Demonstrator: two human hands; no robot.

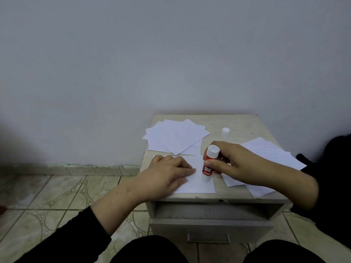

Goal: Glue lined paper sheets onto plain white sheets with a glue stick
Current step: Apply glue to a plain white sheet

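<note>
So the person is sitting on the tiled floor (62,188) in front of a small desk (245,126) pushed against the wall, and everything's laid out on top of it. The biggest thing up there is the fan of plain white sheets (176,135) at the back left, then the pile of lined sheets (269,150) spilling off to the right. Right at the front edge there's a single sheet (195,185) getting worked on, and I can't tell from here whether it's lined or plain. The left hand (167,173) is lying flat on it, fingers stretched out, pinning it down. The right hand (233,164) is wrapping its fingers around the glue stick (208,164), which is standing upright, tip down on that sheet, so its grip is clamped on the tube. The loose cap (225,132) is standing near the back, well apart from the action. What's worrying me: that sheet is sitting right at the desk's edge, so a hard swipe could be wrinkling it or dragging it off if the left hand lets up. Glue running past the edge would be sticking the desk too.
</note>
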